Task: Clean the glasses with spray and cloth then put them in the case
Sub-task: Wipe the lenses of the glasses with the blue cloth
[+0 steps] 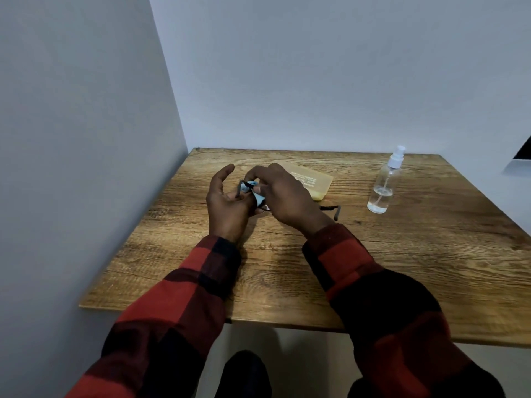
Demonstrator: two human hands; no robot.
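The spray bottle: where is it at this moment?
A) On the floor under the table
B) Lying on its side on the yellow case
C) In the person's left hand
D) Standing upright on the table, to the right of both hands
D: the spray bottle stands upright on the table, untouched, well right of the right hand.

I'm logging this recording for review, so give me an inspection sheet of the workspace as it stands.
Surface: wooden table, set into a corner of plain walls.
Job's things: glasses held in both hands, one temple sticking out to the right; blue cloth pinched against them; yellow case lying behind the hands, whether shut or open cannot be told; clear spray bottle upright at the right, apart from the hands.
Clutter: nothing seen.
Hands: left hand supports the glasses from below; right hand presses the cloth on them.
Cables: nothing seen.
Surroundings: dark object at the right edge, unidentifiable.
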